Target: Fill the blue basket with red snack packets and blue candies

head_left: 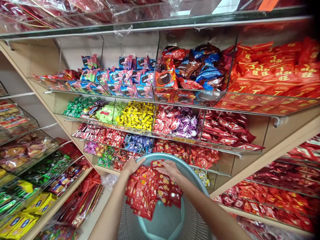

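A teal plastic basket (200,180) stands below the shelves, with many small red packets (145,188) bunched in its upper part and its mesh bottom showing beneath them. My left hand (131,166) is at the basket's far left rim, thumb over the edge and fingers curled, touching or very near the packets; most of its fingers are hidden. My right hand (170,170) lies over the packets inside the basket, palm down, fingers stretched to the left with one red packet (157,163) at their tips.
Shelves with clear dividers (190,140) rise ahead, filled with wrapped sweets such as yellow candies (137,115) and red bags (270,70). More stocked shelves flank both sides, with yellow packs (40,203) low on the left.
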Tool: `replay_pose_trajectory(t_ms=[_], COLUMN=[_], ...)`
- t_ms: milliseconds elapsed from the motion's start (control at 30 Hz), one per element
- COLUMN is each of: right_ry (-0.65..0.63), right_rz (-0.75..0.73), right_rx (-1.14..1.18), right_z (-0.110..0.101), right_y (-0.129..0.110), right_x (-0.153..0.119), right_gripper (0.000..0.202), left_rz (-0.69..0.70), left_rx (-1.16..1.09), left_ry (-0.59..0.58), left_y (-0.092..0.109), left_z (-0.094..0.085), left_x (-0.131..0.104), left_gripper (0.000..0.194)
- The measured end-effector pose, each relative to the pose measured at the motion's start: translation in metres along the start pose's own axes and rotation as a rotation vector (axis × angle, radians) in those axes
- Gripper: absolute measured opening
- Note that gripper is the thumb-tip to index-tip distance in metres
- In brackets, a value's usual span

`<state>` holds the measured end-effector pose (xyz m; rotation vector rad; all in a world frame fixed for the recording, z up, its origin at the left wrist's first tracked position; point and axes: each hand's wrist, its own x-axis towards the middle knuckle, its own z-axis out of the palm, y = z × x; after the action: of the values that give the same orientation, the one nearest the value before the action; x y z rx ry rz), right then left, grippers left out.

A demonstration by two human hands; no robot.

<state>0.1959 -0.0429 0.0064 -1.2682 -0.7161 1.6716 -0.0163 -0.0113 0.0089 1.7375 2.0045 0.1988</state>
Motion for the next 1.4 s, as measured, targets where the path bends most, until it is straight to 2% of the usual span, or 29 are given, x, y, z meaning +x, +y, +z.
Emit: replay_pose_trajectory(t_ms=[233, 433, 567, 667, 733, 800, 933, 1167, 1400], right_ry=[0.079, 0.067, 0.119, 0.258, 0.327, 0.328, 0.252, 0.234, 0.246], right_rz=[-0.122, -0.273, -0.461, -0.672, -0.732, -0.705, -0.515, -0.361, -0.332], right_rx=[-0.325, -0.587, -0.749, -0.998, -1.176, -1.357, -1.653, -1.713, -1.726], right_z=[-0.006, -0.019, -0.028, -0.04, -0.049, -0.058, -0.069, -0.07, -0.066], right_y=[0.003, -0.002, -0.023, -0.045, -0.057, -0.065, -0.069, -0.07, -0.075], right_x=[0.003, 0.004, 0.004, 0.009, 0.016, 0.024, 0.04, 0.059, 0.053], right_gripper=[0.027, 0.034, 0.036, 0.035, 0.027, 0.019, 0.025, 0.017, 0.015], left_rz=[0.005, 0.016, 0.002, -0.002, -0.002, -0.008, -0.018, -0.017, -0.044], left_rx=[-0.004, -0.018, -0.003, -0.001, -0.005, -0.006, 0.008, 0.021, 0.034], left_ry=[-0.013, -0.019, -0.018, -0.018, -0.022, -0.024, -0.01, 0.004, 0.0], left_y=[0.0, 0.001, 0.001, 0.001, 0.001, -0.001, -0.004, -0.002, 0.003], left_z=[0.0, -0.002, -0.002, -0.002, -0.002, -0.001, 0.002, 0.0, -0.004], left_x=[0.0, -0.001, -0.002, -0.002, -0.001, 0.001, 0.004, 0.001, -0.003], left_gripper=[0.085, 0.084, 0.086, 0.085, 0.084, 0.084, 0.085, 0.079, 0.078])
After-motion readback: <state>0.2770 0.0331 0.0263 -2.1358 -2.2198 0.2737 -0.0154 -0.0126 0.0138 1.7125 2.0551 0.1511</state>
